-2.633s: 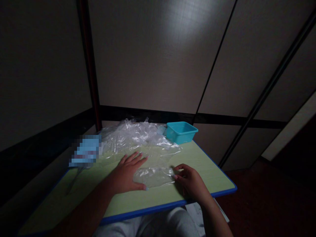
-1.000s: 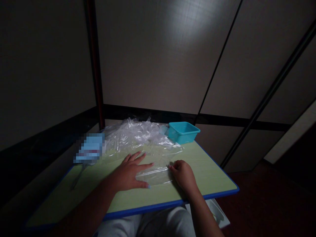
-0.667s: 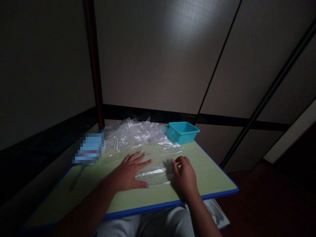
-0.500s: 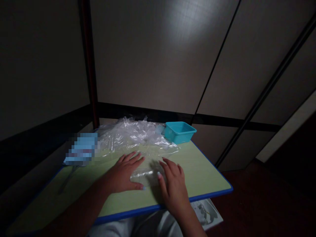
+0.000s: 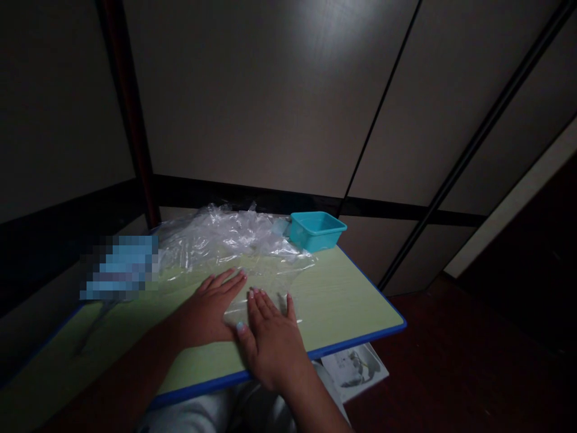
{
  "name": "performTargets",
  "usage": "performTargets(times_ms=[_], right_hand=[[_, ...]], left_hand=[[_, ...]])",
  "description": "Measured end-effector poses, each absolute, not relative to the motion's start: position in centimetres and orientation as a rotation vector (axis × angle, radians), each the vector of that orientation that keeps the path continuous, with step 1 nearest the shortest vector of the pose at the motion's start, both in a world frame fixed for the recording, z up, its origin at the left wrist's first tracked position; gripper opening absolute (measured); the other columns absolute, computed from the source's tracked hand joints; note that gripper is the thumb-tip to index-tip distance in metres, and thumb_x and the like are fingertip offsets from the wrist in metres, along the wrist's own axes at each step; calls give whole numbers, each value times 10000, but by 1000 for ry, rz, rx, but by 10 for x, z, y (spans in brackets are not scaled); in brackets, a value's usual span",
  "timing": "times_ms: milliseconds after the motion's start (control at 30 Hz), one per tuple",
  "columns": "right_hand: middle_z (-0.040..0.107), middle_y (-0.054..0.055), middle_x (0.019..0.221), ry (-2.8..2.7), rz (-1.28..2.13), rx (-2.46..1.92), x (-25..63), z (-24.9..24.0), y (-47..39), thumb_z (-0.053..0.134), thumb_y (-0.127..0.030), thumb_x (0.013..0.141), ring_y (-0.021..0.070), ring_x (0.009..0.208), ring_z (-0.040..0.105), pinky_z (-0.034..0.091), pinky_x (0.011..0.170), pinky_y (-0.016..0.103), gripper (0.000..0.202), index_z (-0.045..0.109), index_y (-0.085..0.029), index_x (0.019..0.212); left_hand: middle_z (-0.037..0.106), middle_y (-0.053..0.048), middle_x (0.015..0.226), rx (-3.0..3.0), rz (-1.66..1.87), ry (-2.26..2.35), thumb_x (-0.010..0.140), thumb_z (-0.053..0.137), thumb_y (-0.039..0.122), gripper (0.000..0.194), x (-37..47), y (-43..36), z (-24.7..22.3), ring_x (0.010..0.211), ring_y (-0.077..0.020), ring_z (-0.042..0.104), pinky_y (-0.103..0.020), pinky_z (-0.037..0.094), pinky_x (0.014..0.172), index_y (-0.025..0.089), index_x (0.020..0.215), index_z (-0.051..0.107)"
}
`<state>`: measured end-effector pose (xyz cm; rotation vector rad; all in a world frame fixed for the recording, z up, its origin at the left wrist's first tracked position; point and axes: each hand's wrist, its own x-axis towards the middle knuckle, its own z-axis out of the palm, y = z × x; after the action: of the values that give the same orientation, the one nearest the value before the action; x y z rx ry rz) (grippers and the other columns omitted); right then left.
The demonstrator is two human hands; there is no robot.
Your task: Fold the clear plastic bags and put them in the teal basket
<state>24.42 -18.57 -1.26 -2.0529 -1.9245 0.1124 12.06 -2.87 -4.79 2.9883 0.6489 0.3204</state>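
Observation:
A clear plastic bag (image 5: 234, 315) lies flat on the light green table (image 5: 351, 294), partly beneath my hands. My left hand (image 5: 210, 310) rests palm down at its left side, fingers outstretched. Flat on the bag's near part lies my right hand (image 5: 273, 340), its fingers stretched forward and its thumb close to the left hand. Neither hand grips anything. Behind them spreads a heap of crumpled clear plastic bags (image 5: 220, 234); whether the flat bag joins the heap I cannot tell.
A turquoise plastic basket (image 5: 318, 233) stands at the table's back right corner, beside the heap. At the left edge is a blurred-out light blue object (image 5: 128, 261). Dark panelled doors (image 5: 252, 108) rise behind the table. A printed white box or sheet (image 5: 356, 370) shows below the front edge.
My right hand has come down and left onto the plastic, closer to my left hand. The left hand stays spread on the table. The whole view has shifted slightly.

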Motion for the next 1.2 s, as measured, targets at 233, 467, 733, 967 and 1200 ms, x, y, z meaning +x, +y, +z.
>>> performTargets(times_ms=[233, 467, 733, 967, 1200], right_hand=[[154, 16, 1462, -1904, 87, -2184, 281, -18, -197, 129, -506, 917, 194, 1344, 140, -34, 1054, 524, 537, 162, -281, 1403], [142, 15, 1467, -1831, 61, -2315, 302, -18, -202, 144, -505, 915, 198, 1350, 102, -24, 1053, 514, 540, 150, -282, 1407], [137, 11, 1471, -1809, 53, -2330, 301, -21, -201, 179, -542, 897, 205, 1352, 89, -18, 1048, 525, 572, 125, -292, 1408], [110, 12, 1473, -1826, 49, -2317, 303, -24, -200, 142, -554, 891, 198, 1355, 59, -23, 1042, 532, 593, 120, -272, 1412], [114, 13, 1475, -1829, 39, -2320, 302, -23, -200, 128, -553, 890, 193, 1355, 59, -7, 1039, 536, 591, 126, -272, 1409]], left_hand=[[173, -57, 1474, 2965, 324, 644, 618, 476, 757, 1006, 120, -32, -44, 1344, -301, 113, -471, 126, 1068, 220, 1411, 167], [191, -60, 1470, 2954, 320, 660, 610, 478, 769, 991, 120, -32, -43, 1343, -302, 120, -475, 109, 1067, 256, 1405, 180], [181, -66, 1472, 2945, 322, 687, 670, 453, 741, 892, 120, -37, -37, 1341, -304, 131, -502, 99, 1059, 291, 1396, 196], [195, -89, 1468, 3115, 458, 669, 710, 411, 729, 799, 116, -51, -16, 1337, -299, 158, -520, -13, 1059, 280, 1363, 307], [206, -100, 1463, 3001, 496, 850, 776, 332, 695, 779, 127, -93, -13, 1345, -282, 134, -502, 102, 1066, 204, 1379, 283]])
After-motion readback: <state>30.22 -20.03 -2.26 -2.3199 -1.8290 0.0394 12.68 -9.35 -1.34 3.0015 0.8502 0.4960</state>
